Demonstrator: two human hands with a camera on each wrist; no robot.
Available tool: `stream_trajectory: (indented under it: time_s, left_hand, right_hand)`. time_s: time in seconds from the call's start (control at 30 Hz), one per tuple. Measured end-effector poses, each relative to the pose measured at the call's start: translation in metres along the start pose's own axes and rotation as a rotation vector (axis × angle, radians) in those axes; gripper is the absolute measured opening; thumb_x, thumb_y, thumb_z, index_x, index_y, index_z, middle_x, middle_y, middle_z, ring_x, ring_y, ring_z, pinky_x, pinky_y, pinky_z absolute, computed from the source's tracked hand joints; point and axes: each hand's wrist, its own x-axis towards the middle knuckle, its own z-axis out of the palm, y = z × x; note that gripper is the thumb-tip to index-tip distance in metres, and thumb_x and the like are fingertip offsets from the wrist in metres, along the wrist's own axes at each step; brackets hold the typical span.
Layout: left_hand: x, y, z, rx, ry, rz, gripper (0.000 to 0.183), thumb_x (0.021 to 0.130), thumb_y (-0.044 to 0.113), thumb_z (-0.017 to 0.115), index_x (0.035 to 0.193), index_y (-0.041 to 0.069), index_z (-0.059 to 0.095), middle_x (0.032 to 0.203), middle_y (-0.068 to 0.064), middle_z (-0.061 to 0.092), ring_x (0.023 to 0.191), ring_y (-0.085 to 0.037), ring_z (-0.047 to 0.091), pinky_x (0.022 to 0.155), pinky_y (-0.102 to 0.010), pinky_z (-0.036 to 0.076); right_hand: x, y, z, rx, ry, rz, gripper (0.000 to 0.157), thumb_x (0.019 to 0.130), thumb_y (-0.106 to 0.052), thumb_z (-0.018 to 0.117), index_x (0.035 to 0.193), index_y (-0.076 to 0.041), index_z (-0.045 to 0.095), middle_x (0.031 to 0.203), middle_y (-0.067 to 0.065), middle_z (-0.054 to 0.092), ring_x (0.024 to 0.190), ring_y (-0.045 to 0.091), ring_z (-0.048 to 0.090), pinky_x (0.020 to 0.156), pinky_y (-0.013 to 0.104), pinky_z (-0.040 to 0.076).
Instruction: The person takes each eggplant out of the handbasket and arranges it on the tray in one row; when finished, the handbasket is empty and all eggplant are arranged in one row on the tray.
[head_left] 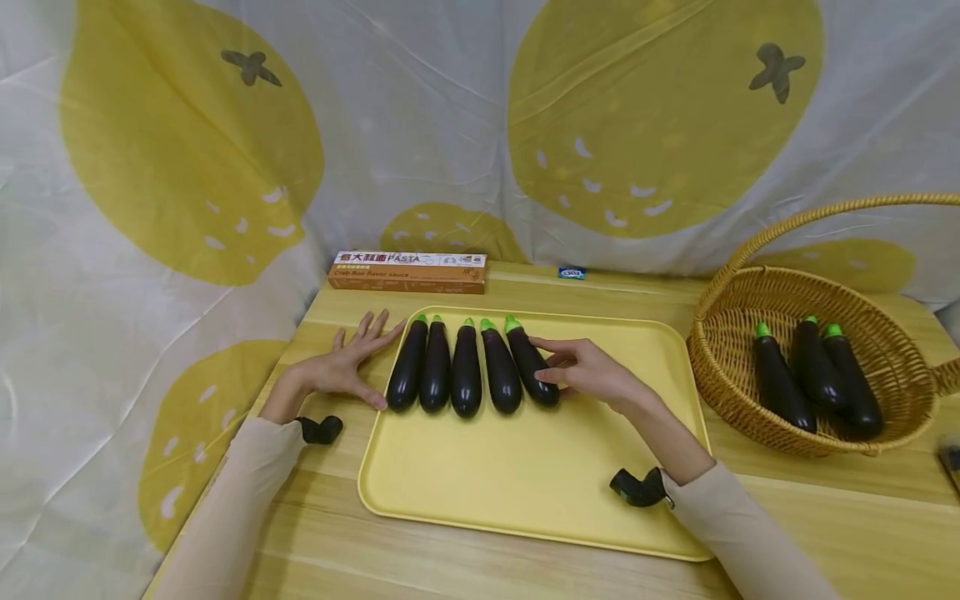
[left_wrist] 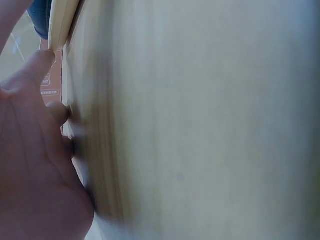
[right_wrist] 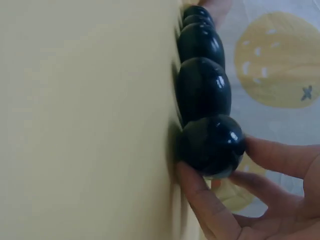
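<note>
Several dark eggplants (head_left: 467, 379) with green stem ends lie side by side on a yellow tray (head_left: 450, 475), stems toward the back. My right hand (head_left: 588, 371) holds the rightmost eggplant (head_left: 536, 367), which leans slightly; in the right wrist view, fingers touch its top and its lower side near the tray. My left hand (head_left: 337, 362) is spread out at the tray's left rim, thumb tip close to the leftmost eggplant (head_left: 407, 371). Only the palm and part of the fingers show in the left wrist view, beside the tray's edge.
To the right stands a wicker basket (head_left: 708, 387) with a tall handle and three eggplants (head_left: 780, 383) inside. A pasta box (head_left: 408, 273) and a small blue packet (head_left: 572, 272) lie along the back of the wooden table (head_left: 315, 500). A lemon-print curtain (head_left: 420, 108) hangs behind.
</note>
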Motion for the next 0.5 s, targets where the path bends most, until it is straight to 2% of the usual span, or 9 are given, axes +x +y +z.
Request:
stream_trajectory:
  time_s: [0.17,0.37,0.5]
  left_hand:
    - [0.001,0.001,0.000,0.008,-0.003,-0.001,0.130,0.076,0.045,0.091,0.168,0.015,0.004,0.169,-0.022,-0.027,0.153,-0.047,-0.032,0.112,-0.078,-0.022]
    - [0.001,0.001,-0.001,0.007,-0.002,0.001,0.130,0.076,0.044,0.091,0.168,0.016,0.004,0.169,-0.022,-0.027,0.153,-0.047,-0.032,0.112,-0.077,-0.023]
    - [0.001,0.000,0.000,0.006,-0.002,0.004,0.129,0.076,0.042,0.091,0.168,0.017,0.005,0.169,-0.022,-0.027,0.153,-0.047,-0.032,0.112,-0.078,-0.023]
  right_hand:
    - [0.000,-0.001,0.011,-0.015,0.044,-0.007,0.062,0.101,-0.016,0.066,0.159,-0.011,0.042,0.126,0.021,0.061,0.097,0.021,0.059,0.074,0.030,0.054]
    - [-0.004,0.001,0.025,0.049,0.095,0.023,0.063,0.103,-0.014,0.064,0.160,-0.012,0.039,0.117,0.020,0.059,0.092,0.020,0.060,0.074,0.033,0.062]
    - [-0.008,0.000,0.030,0.055,0.122,0.036,0.063,0.103,-0.013,0.064,0.161,-0.014,0.039,0.117,0.020,0.058,0.091,0.020,0.060,0.071,0.034,0.062]
